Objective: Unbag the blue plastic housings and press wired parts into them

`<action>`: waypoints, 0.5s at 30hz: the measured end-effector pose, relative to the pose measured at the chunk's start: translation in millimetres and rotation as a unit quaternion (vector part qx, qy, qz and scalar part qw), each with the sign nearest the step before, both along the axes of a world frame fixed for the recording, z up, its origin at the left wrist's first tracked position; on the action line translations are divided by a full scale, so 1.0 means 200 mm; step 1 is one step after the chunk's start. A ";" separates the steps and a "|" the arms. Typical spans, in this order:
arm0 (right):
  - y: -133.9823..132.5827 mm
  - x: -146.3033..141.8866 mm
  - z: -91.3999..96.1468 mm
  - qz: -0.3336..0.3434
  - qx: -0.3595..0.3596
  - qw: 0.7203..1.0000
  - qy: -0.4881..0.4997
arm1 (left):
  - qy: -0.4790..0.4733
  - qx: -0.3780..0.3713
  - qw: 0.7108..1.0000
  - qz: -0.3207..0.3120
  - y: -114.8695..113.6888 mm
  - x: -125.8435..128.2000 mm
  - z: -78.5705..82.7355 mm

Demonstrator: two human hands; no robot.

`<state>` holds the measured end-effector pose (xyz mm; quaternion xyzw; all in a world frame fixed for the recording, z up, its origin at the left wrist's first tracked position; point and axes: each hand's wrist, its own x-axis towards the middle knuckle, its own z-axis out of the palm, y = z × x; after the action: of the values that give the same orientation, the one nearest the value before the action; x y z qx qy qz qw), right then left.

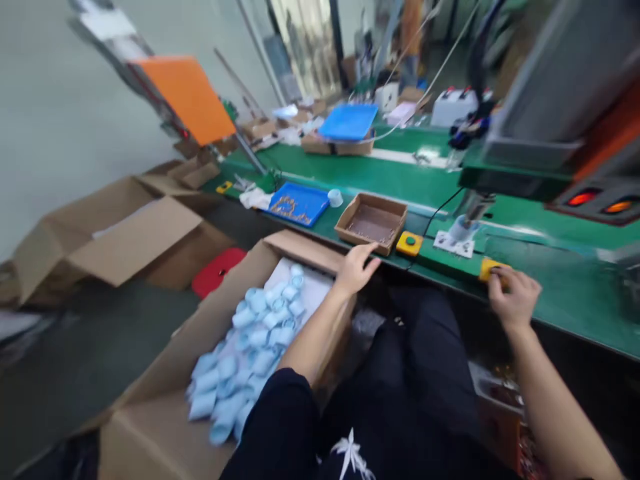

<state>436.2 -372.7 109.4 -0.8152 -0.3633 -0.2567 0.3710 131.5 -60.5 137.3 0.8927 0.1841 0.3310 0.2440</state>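
My left hand (356, 268) reaches forward with fingers stretched out, its tips just short of the small brown cardboard tray (373, 222) and near the yellow box with a green button (409, 243) on the green bench edge. My right hand (514, 296) rests on a second yellow button box (487, 268), fingers curled over it. Between the two boxes a small pale part (463, 228) sits on a white fixture plate (454, 245) under the press machine (560, 127). Beside my left arm an open carton (165, 427) holds several pale blue cylindrical parts (250, 343).
A blue tray with small brown pieces (298, 203) and a white roll (335, 197) lie on the green bench (575, 293). Open cardboard boxes (125, 233) and a red item (217, 270) sit on the floor at left. An orange panel (187, 97) leans behind.
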 end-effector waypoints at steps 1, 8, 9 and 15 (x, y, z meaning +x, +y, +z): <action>-0.02 0.02 0.01 0.016 -0.015 1.000 0.006 | -0.006 -0.043 0.997 0.064 0.04 -0.19 -0.07; 0.18 0.19 0.20 0.144 0.038 0.972 0.184 | 0.168 -0.236 0.902 0.319 0.13 -1.09 -0.49; 0.27 0.18 0.24 0.171 0.041 0.959 0.221 | 0.190 -0.247 0.901 0.302 0.12 -1.10 -0.54; 0.64 0.08 0.52 0.185 0.068 0.929 0.313 | 0.279 -0.243 0.907 0.200 0.09 -0.76 -0.71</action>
<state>451.7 -245.5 213.2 -0.7455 -0.3547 0.0604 0.5611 -19.8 -42.5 -3.9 0.8062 0.4939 0.0558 0.3208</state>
